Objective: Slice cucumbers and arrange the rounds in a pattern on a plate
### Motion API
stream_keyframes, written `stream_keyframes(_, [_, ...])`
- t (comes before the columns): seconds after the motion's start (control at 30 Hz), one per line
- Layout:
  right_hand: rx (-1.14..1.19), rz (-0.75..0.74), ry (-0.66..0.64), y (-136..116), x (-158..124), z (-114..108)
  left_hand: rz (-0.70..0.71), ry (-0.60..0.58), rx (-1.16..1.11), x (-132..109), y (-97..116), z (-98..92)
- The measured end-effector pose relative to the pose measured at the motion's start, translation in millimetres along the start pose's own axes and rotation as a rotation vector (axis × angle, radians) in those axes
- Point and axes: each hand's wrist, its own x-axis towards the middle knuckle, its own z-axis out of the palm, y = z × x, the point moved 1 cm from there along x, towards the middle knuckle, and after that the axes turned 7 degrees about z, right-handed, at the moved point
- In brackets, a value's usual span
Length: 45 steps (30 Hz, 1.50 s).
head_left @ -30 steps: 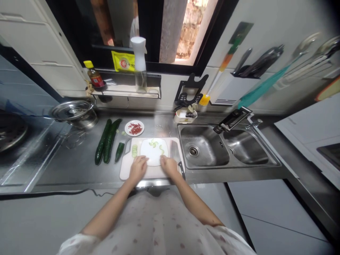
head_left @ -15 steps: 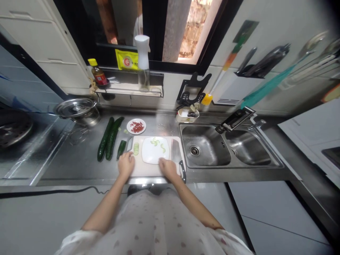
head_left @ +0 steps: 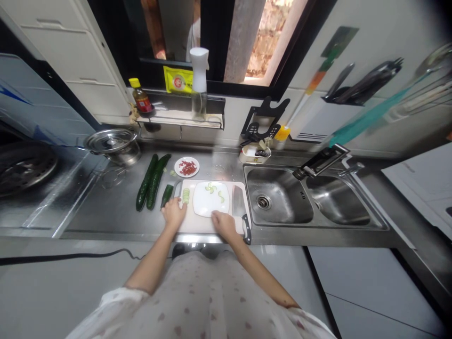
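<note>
My left hand (head_left: 174,212) is at the left of the pale cutting board (head_left: 197,226), its fingers apart beside a short row of cucumber slices (head_left: 186,196). My right hand (head_left: 223,224) is curled at the near edge of a white plate (head_left: 203,205); what its fingers hold, if anything, is hidden. Several thin green cucumber pieces (head_left: 211,188) lie on the plate. A kitchen knife (head_left: 246,229) rests along the board's right side, handle towards me. Left of the board lie a cut cucumber piece (head_left: 167,195) and two whole cucumbers (head_left: 152,183).
Behind the board stands a small white plate with chopped red bits (head_left: 187,167). A lidded steel pot (head_left: 115,145) is at the back left. To the right is a double sink (head_left: 278,197) with a black tap (head_left: 319,162). A shelf (head_left: 180,121) holds bottles.
My left hand has shifted slightly forward to the cucumber slices, with its fingers more spread. My right hand stays at the plate's near edge. The whole view has shifted a little.
</note>
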Motion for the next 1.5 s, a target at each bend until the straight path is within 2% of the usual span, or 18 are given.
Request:
stream_keyframes(0.27, [0.054,-0.013,0.030,2,-1,3,-0.059,-0.067,0.002,7,8,0.3])
stream_keyframes(0.63, [0.106,-0.002,0.047,6,-1,5,-0.064,0.010,-0.124,2,12,1.6])
stream_keyframes(0.77, [0.129,-0.006,0.066,6,-1,6,-0.063,0.070,-0.265,1,10,2.4])
stream_keyframes(0.9, [0.198,-0.013,0.095,5,-1,7,-0.025,0.129,-0.600,2,11,-1.3])
stream_keyframes(1.0, [0.323,-0.012,0.176,3,2,3,0.058,0.127,-0.853,4,18,-11.4])
stream_keyframes(1.1, [0.487,-0.058,0.276,-3,8,-11,0.173,0.114,-0.955,3,32,-29.2])
stream_keyframes(1.27, [0.645,-0.258,0.430,-19,17,-45,0.324,0.092,-0.891,-5,56,-64.3])
stream_keyframes(1.37, [0.677,-0.332,0.440,-26,20,-60,0.387,0.085,-0.851,-10,66,-81.2])
stream_keyframes(1.5, [0.684,-0.382,0.430,-31,21,-66,0.437,0.055,-0.831,-16,75,-94.5])
